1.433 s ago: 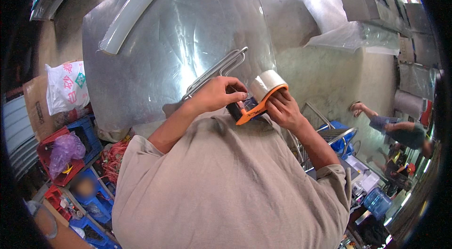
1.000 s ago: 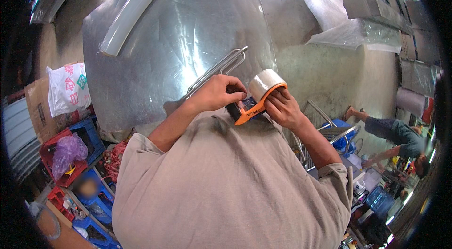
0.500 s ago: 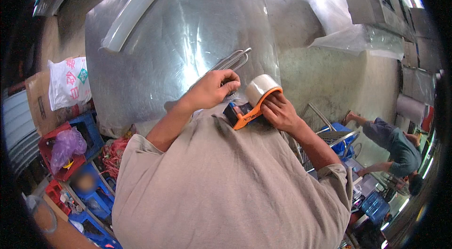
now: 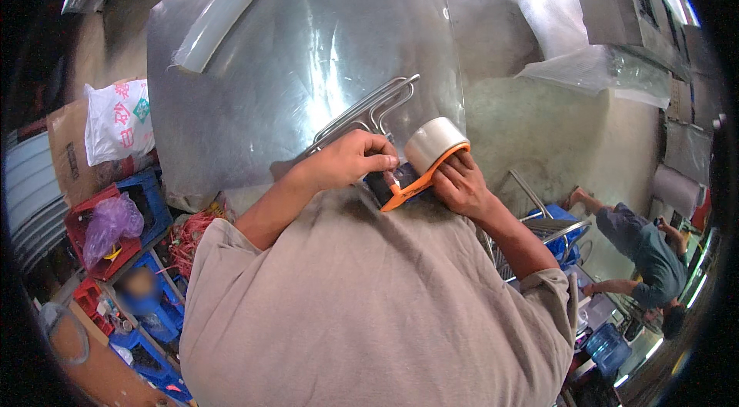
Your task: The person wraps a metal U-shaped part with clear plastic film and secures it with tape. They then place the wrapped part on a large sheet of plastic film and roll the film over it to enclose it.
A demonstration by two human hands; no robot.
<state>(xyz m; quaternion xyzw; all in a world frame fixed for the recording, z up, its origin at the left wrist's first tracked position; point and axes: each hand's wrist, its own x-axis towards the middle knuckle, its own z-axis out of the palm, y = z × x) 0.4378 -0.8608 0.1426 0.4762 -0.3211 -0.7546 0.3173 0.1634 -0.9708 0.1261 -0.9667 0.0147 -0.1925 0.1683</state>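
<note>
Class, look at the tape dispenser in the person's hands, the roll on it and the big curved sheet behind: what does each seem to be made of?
Tape dispenser: probably plastic, with a smooth, matt orange frame.
Roll: seemingly clear plastic tape, glossy and pale.
Curved sheet: apparently sheet metal, silvery with streaked reflections.

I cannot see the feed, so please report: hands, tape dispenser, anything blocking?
Left hand pinching at the front of the orange tape dispenser. Right hand gripping it, clear tape roll mounted. Bent metal rods just behind; nothing blocking.
</note>
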